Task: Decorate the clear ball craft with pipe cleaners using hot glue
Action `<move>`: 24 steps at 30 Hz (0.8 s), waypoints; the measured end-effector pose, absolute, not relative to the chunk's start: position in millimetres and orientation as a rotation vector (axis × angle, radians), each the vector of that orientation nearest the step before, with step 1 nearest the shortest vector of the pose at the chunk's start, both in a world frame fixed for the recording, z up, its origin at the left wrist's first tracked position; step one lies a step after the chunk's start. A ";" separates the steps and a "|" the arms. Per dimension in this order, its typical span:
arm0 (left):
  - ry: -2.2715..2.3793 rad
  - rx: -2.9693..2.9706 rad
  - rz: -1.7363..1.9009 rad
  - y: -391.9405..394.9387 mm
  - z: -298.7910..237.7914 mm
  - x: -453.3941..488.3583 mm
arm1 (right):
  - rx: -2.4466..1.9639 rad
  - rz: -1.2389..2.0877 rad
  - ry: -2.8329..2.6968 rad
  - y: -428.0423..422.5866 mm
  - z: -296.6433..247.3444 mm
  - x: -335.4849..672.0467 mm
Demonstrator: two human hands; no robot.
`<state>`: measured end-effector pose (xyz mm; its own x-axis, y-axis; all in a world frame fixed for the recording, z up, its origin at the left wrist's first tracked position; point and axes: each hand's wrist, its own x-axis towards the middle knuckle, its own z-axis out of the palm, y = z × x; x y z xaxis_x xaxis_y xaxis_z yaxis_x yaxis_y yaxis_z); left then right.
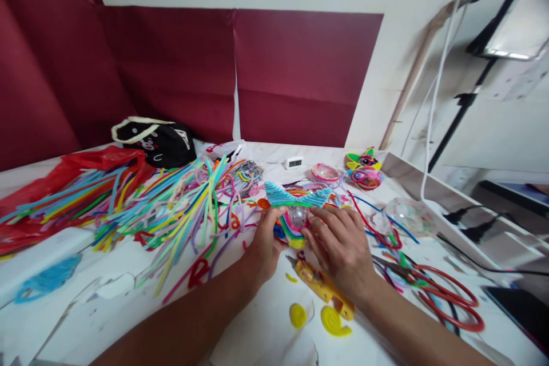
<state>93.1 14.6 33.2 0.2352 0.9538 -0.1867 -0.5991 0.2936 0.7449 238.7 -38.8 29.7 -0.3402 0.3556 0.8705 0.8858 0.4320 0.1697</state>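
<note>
Holding a cat-eared craft piece (295, 204) at the centre of the frame, we work with both hands. Our left hand (266, 246) grasps its left edge; our right hand (345, 243) has its fingers curled on the right edge, some tips hidden.

Handling, as we judge it: very light; the fuzzy blue ears and rainbow rim soft and easily bent, the clear dome (297, 216) in the middle stiffer, smooth, likely slippery and prone to dents. Best hold: the fuzzy rim at both sides, off the ears and dome.

Around us: a yellow tool (323, 284) lies just below the piece, partly under our right hand, so it crowds any lowering. Yellow coils (332, 321) sit on the bench (257, 334) at lower centre. Red-handled scissors (422, 279) lie at lower right, among loose strips. Fuzzy sticks (184, 200) sprawl over the left, hemming in that side, with a red bag (26, 194) at far left. A finished-looking figure (364, 174) stands right of centre, behind our hands.
</note>
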 end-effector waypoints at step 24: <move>0.697 0.612 1.105 17.3 32.2 90.5 | -1.059 -0.873 -1.907 -37.7 31.1 241.7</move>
<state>90.5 17.3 32.2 0.2850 0.9383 -0.1956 -0.5809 0.3314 0.7435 241.7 -37.7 31.1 -0.3566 0.3587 0.8626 0.8873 0.4190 0.1926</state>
